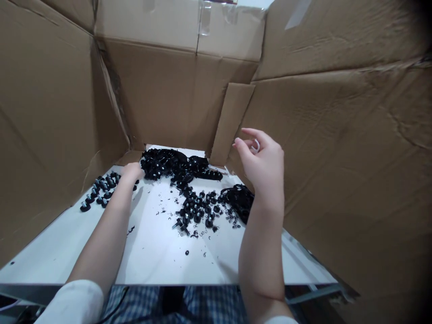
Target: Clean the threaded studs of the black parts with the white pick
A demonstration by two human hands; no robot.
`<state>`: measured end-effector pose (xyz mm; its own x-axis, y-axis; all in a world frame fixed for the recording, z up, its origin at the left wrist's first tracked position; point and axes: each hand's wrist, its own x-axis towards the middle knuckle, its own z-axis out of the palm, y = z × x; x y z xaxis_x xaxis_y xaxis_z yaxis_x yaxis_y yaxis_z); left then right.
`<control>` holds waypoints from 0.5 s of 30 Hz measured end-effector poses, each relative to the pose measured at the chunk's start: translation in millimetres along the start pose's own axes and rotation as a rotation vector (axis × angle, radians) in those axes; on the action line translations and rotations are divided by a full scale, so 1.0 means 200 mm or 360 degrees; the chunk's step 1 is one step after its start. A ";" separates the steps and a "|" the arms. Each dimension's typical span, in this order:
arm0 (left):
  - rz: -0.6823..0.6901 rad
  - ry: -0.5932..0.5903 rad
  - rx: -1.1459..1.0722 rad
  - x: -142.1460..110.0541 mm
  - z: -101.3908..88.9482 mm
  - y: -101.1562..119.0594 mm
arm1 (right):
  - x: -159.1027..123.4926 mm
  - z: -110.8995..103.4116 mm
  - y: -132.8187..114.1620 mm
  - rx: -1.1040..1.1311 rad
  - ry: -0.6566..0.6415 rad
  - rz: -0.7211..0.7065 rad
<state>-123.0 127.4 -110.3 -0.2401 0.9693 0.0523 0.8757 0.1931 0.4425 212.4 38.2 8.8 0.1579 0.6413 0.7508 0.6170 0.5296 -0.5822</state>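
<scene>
My left hand (pixel 132 172) is at the left end of a heap of small black parts (pixel 164 163) at the back of the white table. Its fingers are turned away from view, so any grip there is hidden. Left of that forearm stand several black screw-on feet with metal studs (pixel 101 188). My right hand (pixel 262 155) is raised over the right side, thumb and index finger apart, the other fingers bent; a white ring shows at one finger. Nothing is visible in its grasp. Below it lies a bundle of black bands or loops (pixel 238 200).
More black studded feet (pixel 199 207) are spread mid-table, with small black rings and shavings around them. A lone black ring (pixel 186 253) lies nearer the front. Tall cardboard walls (pixel 162 90) enclose the white table (pixel 158 265) at the back and both sides.
</scene>
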 end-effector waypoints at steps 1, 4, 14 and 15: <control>0.0070 -0.0077 0.0041 -0.01 -0.02 0.06 | 0.00 0.00 0.00 0.0005 0.0003 0.0000; 0.0422 -0.0393 0.0105 -0.06 0.00 0.27 | -0.01 0.00 -0.01 0.0014 0.0016 -0.0003; 0.0924 -0.0803 0.0274 -0.22 0.44 0.63 | -0.01 0.01 0.00 0.0042 -0.0048 -0.0008; 0.0926 -0.0794 0.0269 -0.22 0.46 0.63 | -0.01 0.01 -0.01 0.0044 -0.0052 -0.0009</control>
<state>35.4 123.4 -138.7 0.4583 0.8678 -0.1919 0.8646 -0.3853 0.3226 209.4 37.5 6.8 0.1292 0.6559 0.7437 0.5959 0.5481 -0.5869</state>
